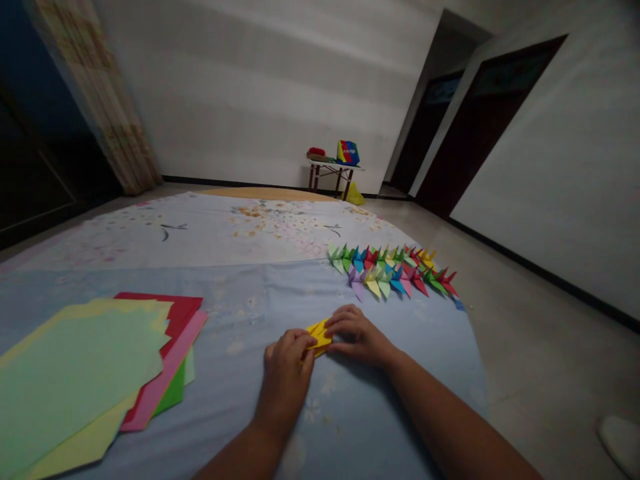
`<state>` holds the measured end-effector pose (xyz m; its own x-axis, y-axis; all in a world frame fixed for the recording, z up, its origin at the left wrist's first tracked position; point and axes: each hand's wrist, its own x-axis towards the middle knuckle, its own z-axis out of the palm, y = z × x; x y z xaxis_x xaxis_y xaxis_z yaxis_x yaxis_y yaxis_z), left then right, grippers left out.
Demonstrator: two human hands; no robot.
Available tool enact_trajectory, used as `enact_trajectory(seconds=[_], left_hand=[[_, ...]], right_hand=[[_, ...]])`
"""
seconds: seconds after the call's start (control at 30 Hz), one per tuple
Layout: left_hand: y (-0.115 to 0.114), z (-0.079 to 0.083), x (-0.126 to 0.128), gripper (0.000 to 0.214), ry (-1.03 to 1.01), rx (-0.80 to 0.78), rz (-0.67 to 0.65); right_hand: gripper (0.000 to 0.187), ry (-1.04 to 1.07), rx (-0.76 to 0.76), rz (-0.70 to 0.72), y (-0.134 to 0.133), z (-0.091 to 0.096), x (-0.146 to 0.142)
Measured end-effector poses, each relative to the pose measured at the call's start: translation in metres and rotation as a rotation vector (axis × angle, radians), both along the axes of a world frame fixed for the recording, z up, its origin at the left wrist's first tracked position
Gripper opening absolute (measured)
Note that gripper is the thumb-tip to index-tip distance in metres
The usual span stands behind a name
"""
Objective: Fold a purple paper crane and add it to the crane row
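Note:
Between my two hands is a small piece of folded yellow paper [319, 335], low over the blue cloth. My left hand [289, 363] pinches its left edge between thumb and fingers. On the right side, my right hand [356, 337] grips the paper with fingertips above and thumb below. The fingers cover part of the folds. Just beyond my right hand stand rows of folded paper cranes [385, 277] in purple, yellow, green, blue, pink and red. To the left lies a fanned stack of coloured paper sheets [85, 373], pale green on top.
A blue flowered cloth [240, 400] and a white flowered cloth [210, 227] cover the round table. Against the far wall stands a small table [335, 164] with a colourful box [348, 153] and a red item. A dark door [485, 127] is at right, a curtain [107, 100] at left.

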<state>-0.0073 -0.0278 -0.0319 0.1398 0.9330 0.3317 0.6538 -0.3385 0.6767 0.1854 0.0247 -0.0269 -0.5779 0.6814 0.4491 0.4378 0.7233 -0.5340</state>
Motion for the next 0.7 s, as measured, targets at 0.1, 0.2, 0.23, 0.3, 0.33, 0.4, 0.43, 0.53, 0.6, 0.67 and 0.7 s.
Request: enact_trajectory(seconds=[0.1, 0.2, 0.23, 0.3, 0.33, 0.4, 0.43, 0.53, 0.6, 0.67, 0.7], left_hand=[[-0.001, -0.001, 0.0, 0.018, -0.001, 0.007, 0.009], [-0.001, -0.001, -0.001, 0.018, 0.0, 0.016, 0.011], [0.0, -0.001, -0.001, 0.018, 0.001, 0.02, 0.009], [0.001, 0.0, -0.001, 0.017, 0.008, 0.027, 0.002], [0.001, 0.0, -0.001, 0.017, 0.018, 0.031, -0.002], [0.0, 0.003, -0.001, 0.017, 0.059, 0.048, -0.009], [-0.002, 0.004, -0.001, 0.017, 0.095, 0.066, -0.01], [-0.01, 0.012, 0.0, 0.017, 0.258, 0.144, -0.011], [-0.016, 0.018, 0.001, 0.014, 0.366, 0.178, -0.016], [-0.021, 0.022, 0.002, 0.012, 0.448, 0.179, -0.032], [-0.022, 0.023, 0.003, 0.012, 0.478, 0.171, -0.041]], right_hand=[[0.024, 0.013, -0.037, 0.028, 0.003, -0.002, 0.002], [0.022, -0.009, -0.062, 0.048, 0.003, 0.0, 0.002], [0.022, -0.016, -0.068, 0.048, 0.003, 0.001, 0.002], [0.018, -0.025, -0.068, 0.036, 0.001, 0.003, 0.002], [0.015, -0.031, -0.057, 0.025, 0.001, 0.004, 0.002], [0.011, -0.059, -0.015, 0.005, -0.001, 0.005, 0.003], [0.011, -0.086, 0.012, -0.001, -0.001, 0.005, 0.003], [0.011, -0.178, 0.091, 0.0, -0.002, 0.007, 0.004], [0.011, -0.203, 0.126, 0.012, -0.001, 0.007, 0.004], [0.011, -0.216, 0.132, 0.03, -0.001, 0.007, 0.002], [0.011, -0.221, 0.126, 0.039, -0.001, 0.007, 0.001]])
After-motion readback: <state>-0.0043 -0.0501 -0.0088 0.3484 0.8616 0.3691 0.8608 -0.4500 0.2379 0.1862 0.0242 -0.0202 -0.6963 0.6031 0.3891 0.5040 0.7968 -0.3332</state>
